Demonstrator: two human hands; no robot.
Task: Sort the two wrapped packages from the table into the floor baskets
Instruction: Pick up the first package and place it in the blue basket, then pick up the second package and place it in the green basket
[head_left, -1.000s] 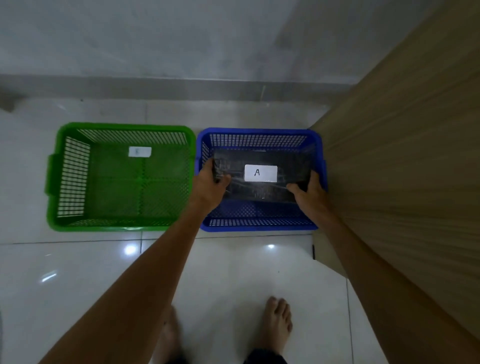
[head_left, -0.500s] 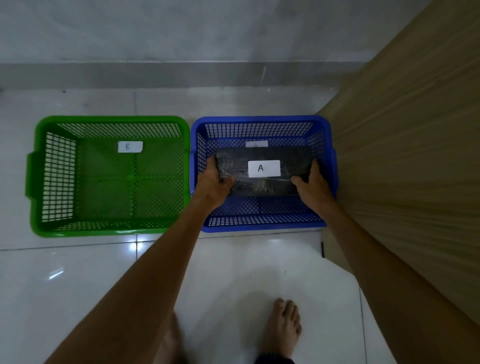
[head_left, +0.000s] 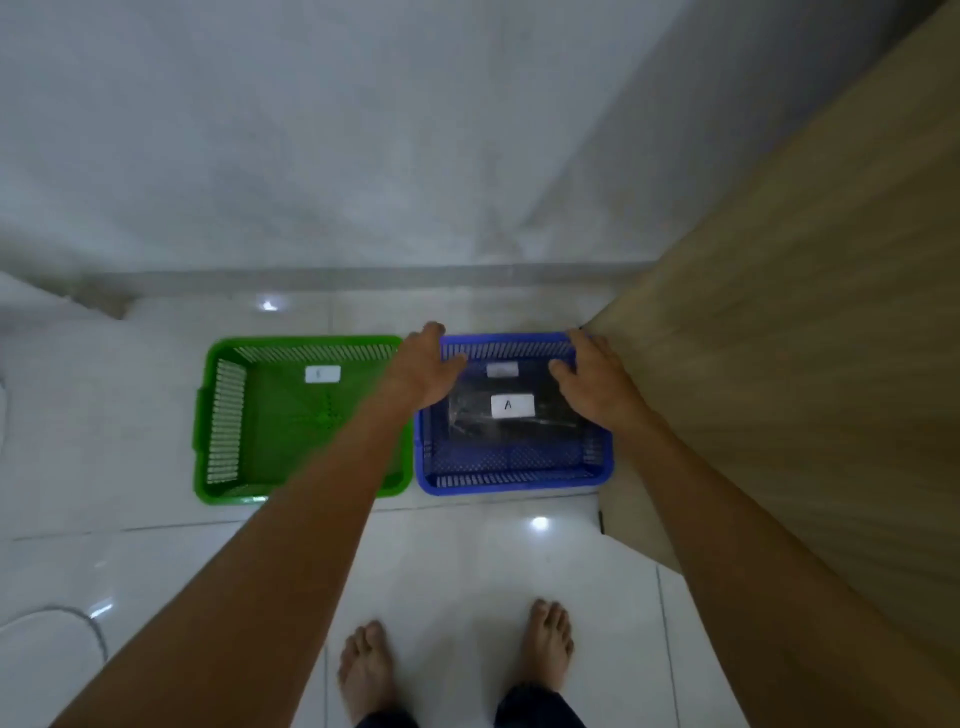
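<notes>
One package (head_left: 511, 415) labelled "A" inside blue basket (head_left: 511, 480); hands empty.

White label (head_left: 512, 405) on the wrapped package (head_left: 467, 415) reads "A".

Black wrapped package (head_left: 511, 415), label A, flat inside blue basket (head_left: 514, 480).

You stand on a glossy white tiled floor (head_left: 467, 566) with light glints, facing a pale grey wall (head_left: 311, 130); a wooden surface (head_left: 805, 338) rises at your right.
</notes>
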